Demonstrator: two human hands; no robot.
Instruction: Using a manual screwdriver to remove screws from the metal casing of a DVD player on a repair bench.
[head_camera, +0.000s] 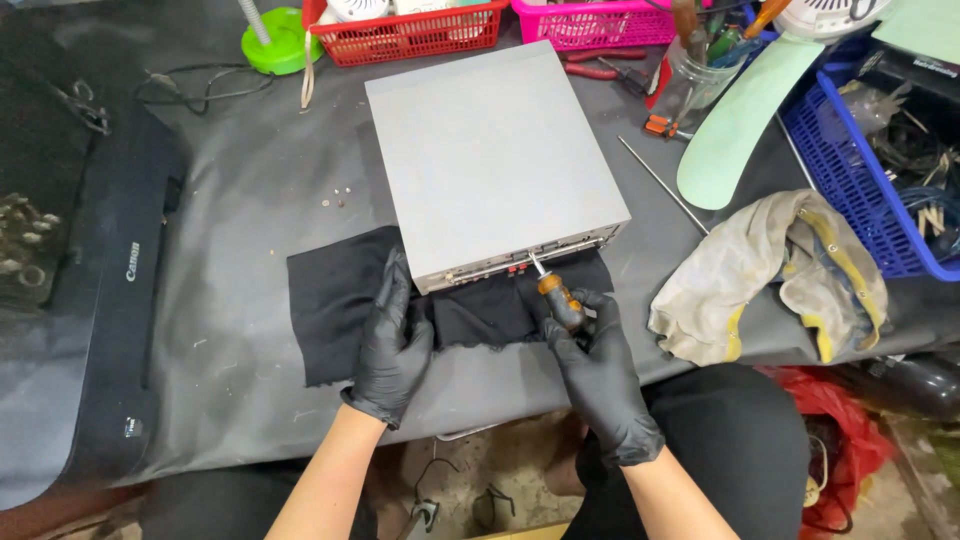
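Grey metal box (495, 150) lies flat on the dark work table (250, 200), its near edge resting on a black cloth (340, 300); the long faces run away from the person, and the panel with connectors (520, 262) faces back toward the hands. Right hand (595, 370), black-gloved, is closed around the orange-handled screwdriver (558, 298); shaft points up and slightly left, away from the body, tip touching or just at the connector panel right of its middle. Exact seat of the tip is too small to tell. Screwdriver axis is roughly square to the panel, a little tilted. Left hand (393, 345), also gloved, lies flat with fingers spread on the cloth, fingertips touching or just short of the box's near left corner; it grips nothing. Hands are apart, one on each side of the panel's middle, both just in front of the box. Right hand is the nearer to the contact point; left sits beside it as a brace. Small loose screws (338, 198) lie on the table left of the box, well apart from both hands. A crumpled rag (770, 275) lies to the right
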